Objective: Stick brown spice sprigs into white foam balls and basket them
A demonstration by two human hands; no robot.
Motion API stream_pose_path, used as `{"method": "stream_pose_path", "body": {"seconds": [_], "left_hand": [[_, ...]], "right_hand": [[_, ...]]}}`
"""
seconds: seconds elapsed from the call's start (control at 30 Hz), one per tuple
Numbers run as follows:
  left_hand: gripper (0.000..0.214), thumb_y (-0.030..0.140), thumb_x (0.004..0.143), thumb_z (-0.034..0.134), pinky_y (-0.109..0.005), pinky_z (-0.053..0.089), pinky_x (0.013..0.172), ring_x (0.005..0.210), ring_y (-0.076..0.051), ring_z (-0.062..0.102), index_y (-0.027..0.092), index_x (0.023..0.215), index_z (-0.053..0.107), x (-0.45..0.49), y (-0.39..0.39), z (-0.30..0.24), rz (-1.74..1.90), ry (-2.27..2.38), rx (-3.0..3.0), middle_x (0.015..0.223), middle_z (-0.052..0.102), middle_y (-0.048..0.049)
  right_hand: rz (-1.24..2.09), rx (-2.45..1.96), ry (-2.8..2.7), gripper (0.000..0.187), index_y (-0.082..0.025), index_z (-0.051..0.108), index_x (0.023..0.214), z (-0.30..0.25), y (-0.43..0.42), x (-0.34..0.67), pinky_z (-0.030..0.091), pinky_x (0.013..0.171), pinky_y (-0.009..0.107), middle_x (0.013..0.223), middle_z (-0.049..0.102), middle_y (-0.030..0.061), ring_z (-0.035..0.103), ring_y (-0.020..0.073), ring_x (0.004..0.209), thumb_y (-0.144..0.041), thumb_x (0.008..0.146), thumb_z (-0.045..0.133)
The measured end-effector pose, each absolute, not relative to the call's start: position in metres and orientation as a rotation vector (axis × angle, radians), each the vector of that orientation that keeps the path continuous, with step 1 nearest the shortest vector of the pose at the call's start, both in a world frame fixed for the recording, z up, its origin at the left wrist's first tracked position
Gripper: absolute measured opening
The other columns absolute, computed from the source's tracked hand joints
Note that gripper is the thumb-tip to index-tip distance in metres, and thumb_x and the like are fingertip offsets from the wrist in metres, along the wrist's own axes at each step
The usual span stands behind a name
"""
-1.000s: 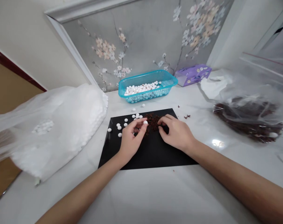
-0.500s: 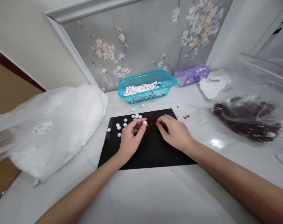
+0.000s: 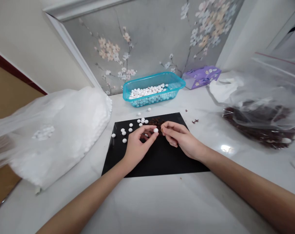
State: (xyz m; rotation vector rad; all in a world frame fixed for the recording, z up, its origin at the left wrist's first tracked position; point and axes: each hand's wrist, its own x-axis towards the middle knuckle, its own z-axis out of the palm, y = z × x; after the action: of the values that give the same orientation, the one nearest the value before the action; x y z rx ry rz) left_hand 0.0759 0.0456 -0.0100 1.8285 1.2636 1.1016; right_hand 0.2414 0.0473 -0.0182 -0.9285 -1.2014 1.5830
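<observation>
My left hand (image 3: 137, 144) pinches a small white ball (image 3: 155, 130) between thumb and forefinger above the black mat (image 3: 157, 159). My right hand (image 3: 180, 138) is closed in a pinch right beside it, holding a tiny brown bit (image 3: 161, 130) close to the ball. A little heap of dark brown dried pieces (image 3: 157, 121) lies on the mat just behind both hands. Several loose white balls (image 3: 130, 127) are scattered over the mat's far left part.
A turquoise basket (image 3: 154, 89) with white balls stands at the back. A big clear bag of white balls (image 3: 64, 126) fills the left. A clear bag of dark dried pieces (image 3: 261, 122) lies right, a purple box (image 3: 202, 76) behind.
My right hand has lifted off the brown heap and turned toward the left hand with a small piece pinched. The left hand has raised the white ball slightly toward it.
</observation>
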Motion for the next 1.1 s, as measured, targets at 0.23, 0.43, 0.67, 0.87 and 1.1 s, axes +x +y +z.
{"method": "stream_pose_path", "body": {"seconds": [0.23,0.43,0.67,0.87,1.1], "left_hand": [[0.018,0.03,0.076,0.064,-0.023,0.051,0.062,0.069,-0.011,0.061,0.02,0.089,0.068,0.077,0.0429,-0.0098,1.152,1.237,1.884,0.087,0.07,-0.0027],[0.017,0.031,0.075,0.065,-0.024,0.052,0.062,0.067,-0.012,0.061,0.02,0.088,0.069,0.0756,0.042,-0.0121,1.196,1.23,1.907,0.084,0.071,-0.0026],[0.013,0.028,0.074,0.066,-0.022,0.051,0.06,0.063,-0.01,0.06,0.02,0.085,0.069,0.0757,0.0411,-0.0108,1.198,1.21,1.905,0.079,0.07,-0.0008],[0.012,0.027,0.074,0.066,-0.022,0.05,0.059,0.062,-0.01,0.059,0.02,0.084,0.069,0.0757,0.0405,-0.0108,1.206,1.198,1.937,0.076,0.069,-0.0002],[0.013,0.026,0.075,0.065,-0.021,0.049,0.058,0.061,-0.009,0.058,0.019,0.085,0.069,0.0752,0.0407,-0.0121,1.198,1.189,1.978,0.075,0.069,-0.0002]], "right_hand": [[1.584,-0.91,-1.228,0.026,-0.018,0.05,0.073,-0.0162,0.0463,0.2414,0.018,0.04,0.021,0.05,0.034,-0.0084,0.026,0.004,0.041,-0.041,0.077,0.06],[1.573,-0.903,-1.265,0.027,-0.017,0.051,0.074,-0.0162,0.0462,0.2424,0.02,0.04,0.02,0.05,0.033,-0.0085,0.027,0.0041,0.041,-0.043,0.077,0.06],[1.59,-0.89,-1.276,0.027,-0.018,0.051,0.074,-0.0181,0.0465,0.2429,0.019,0.039,0.02,0.052,0.034,-0.0084,0.026,0.0036,0.041,-0.043,0.078,0.06],[1.583,-0.913,-1.287,0.029,-0.018,0.05,0.073,-0.0183,0.0463,0.241,0.02,0.039,0.02,0.053,0.032,-0.0086,0.026,0.0035,0.041,-0.045,0.078,0.06],[1.578,-0.945,-1.291,0.033,-0.018,0.05,0.072,-0.0179,0.046,0.2419,0.018,0.038,0.02,0.056,0.032,-0.008,0.024,0.003,0.042,-0.048,0.076,0.061]]}}
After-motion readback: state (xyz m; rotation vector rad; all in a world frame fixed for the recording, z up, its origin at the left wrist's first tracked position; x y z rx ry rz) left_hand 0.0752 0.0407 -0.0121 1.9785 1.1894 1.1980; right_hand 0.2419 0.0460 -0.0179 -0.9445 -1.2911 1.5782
